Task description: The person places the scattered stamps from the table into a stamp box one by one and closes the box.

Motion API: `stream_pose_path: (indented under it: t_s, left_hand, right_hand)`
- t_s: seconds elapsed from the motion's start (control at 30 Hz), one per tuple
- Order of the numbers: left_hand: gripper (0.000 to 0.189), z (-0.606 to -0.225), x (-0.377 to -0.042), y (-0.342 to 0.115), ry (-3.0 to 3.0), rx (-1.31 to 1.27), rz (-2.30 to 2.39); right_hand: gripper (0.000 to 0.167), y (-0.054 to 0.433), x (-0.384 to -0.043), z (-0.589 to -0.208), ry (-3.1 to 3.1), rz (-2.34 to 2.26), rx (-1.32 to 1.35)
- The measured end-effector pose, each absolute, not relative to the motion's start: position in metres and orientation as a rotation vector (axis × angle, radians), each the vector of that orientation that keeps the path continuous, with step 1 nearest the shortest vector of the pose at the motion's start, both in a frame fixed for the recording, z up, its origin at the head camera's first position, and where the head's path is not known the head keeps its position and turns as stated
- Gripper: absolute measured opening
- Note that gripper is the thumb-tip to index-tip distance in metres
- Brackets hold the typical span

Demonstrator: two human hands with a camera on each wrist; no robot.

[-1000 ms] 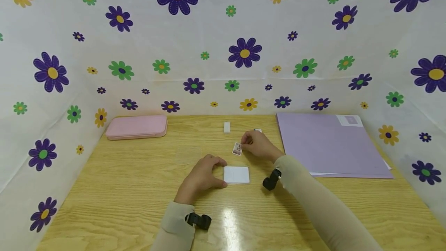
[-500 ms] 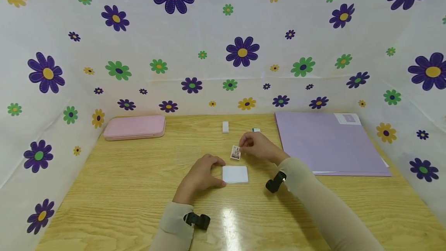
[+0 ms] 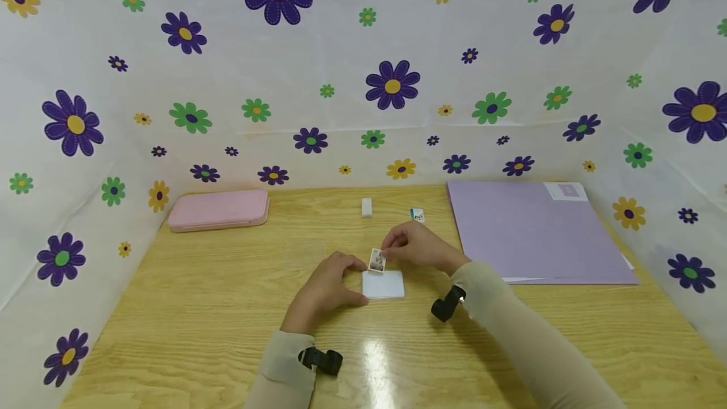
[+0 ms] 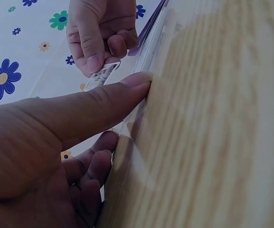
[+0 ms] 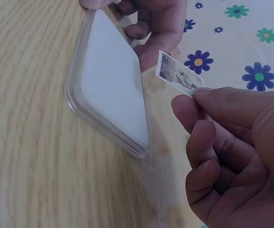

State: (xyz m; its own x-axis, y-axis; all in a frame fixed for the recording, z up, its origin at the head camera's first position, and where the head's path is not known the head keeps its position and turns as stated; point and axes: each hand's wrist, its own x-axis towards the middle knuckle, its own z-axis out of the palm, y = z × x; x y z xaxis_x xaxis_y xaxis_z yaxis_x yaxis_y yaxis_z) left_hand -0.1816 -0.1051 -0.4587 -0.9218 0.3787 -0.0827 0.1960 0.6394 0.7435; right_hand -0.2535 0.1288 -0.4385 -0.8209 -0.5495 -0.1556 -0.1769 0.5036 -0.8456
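Note:
My right hand [image 3: 417, 245] pinches a small postage stamp [image 5: 179, 76] between thumb and index finger. It has a white border and a greyish-brown picture. In the head view the stamp sits over the far edge of a white stack with rounded corners [image 3: 383, 284]; the right wrist view shows it apart from the stack, raised above the table. Clear layers show along the stack's side [image 5: 106, 124]. My left hand [image 3: 329, 283] holds the stack at its left end, thumb at the near corner and index finger at the far one.
A second small stamp [image 3: 418, 215] lies behind my right hand, and a white eraser-like block [image 3: 366, 207] stands near the back. A faint clear sheet [image 3: 305, 251] lies left. A pink case [image 3: 219, 210] and a purple folder [image 3: 539, 235] flank the work area.
My right hand has brought the stamp nearer and slightly left, up to the white stack's far edge. The second stamp behind it has come into fuller view. My left hand stays in place.

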Motion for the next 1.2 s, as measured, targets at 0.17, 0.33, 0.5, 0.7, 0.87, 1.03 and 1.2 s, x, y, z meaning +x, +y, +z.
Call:
stream_pose_path:
  t_s: [0.17, 0.33, 0.5, 0.7, 0.87, 1.03, 1.2]
  left_hand:
    - [0.054, -0.461, -0.182, -0.105, 2.629, 0.455, 1.153]
    - [0.056, -0.461, -0.182, -0.106, 2.634, 0.452, 1.156]
    - [0.056, -0.463, -0.182, -0.107, 2.631, 0.438, 1.169]
    - [0.053, -0.462, -0.182, -0.106, 2.620, 0.441, 1.174]
    - [0.052, -0.461, -0.182, -0.106, 2.618, 0.450, 1.175]
    - [0.053, -0.462, -0.182, -0.106, 2.611, 0.451, 1.184]
    - [0.052, -0.463, -0.183, -0.106, 2.608, 0.448, 1.184]
  right_hand:
    - [0.005, 0.123, -0.249, -0.440, 2.319, -1.256, -0.629]
    - [0.004, 0.118, -0.245, -0.441, 2.266, -1.279, -0.690]
    - [0.004, 0.112, -0.240, -0.444, 2.259, -1.253, -0.715]
    - [0.004, 0.109, -0.234, -0.447, 2.304, -1.214, -0.752]
    - [0.005, 0.108, -0.233, -0.449, 2.347, -1.174, -0.774]
    - [0.008, 0.106, -0.231, -0.448, 2.383, -1.133, -0.794]
    - [0.008, 0.105, -0.230, -0.449, 2.401, -1.106, -0.817]
